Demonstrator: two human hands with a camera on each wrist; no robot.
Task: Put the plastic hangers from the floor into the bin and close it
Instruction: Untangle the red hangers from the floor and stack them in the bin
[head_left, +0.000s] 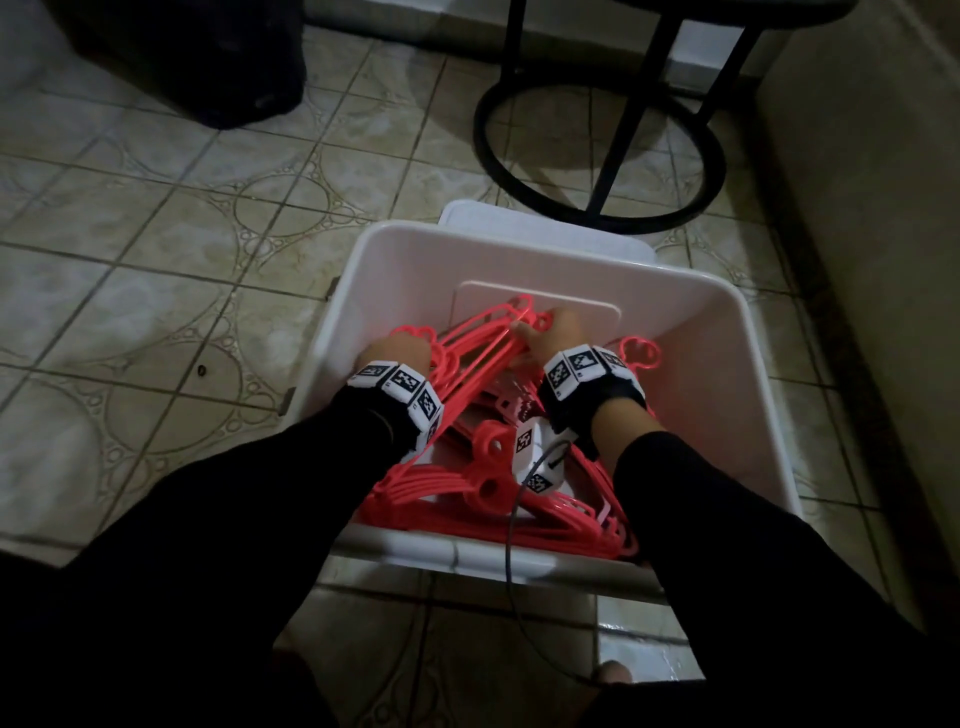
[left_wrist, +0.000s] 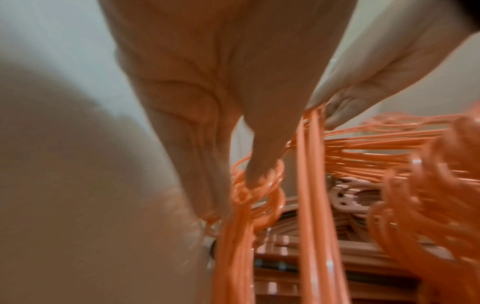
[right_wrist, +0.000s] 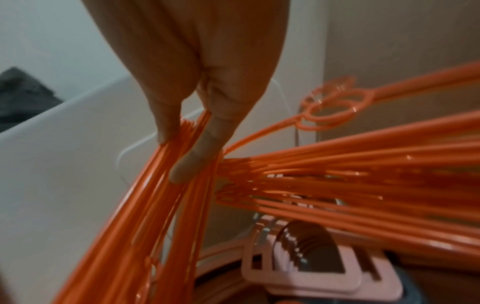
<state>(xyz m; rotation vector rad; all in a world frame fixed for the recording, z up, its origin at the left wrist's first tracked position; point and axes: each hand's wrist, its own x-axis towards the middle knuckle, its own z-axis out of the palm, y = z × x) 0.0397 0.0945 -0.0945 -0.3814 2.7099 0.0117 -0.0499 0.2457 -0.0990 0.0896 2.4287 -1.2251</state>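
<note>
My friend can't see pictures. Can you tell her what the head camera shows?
Both hands reach into a white plastic bin on the tiled floor. The left hand and right hand grip a bundle of red plastic hangers. The white lid lies behind the bin.

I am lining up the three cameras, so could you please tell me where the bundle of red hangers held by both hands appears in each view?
Head: red hangers at centre, inside the white bin, between the left hand and right hand.
Left wrist: centre to right, running down under the fingers.
Right wrist: centre, fanning lower left and right.
Shared landmark: the bin's white wall.
</note>
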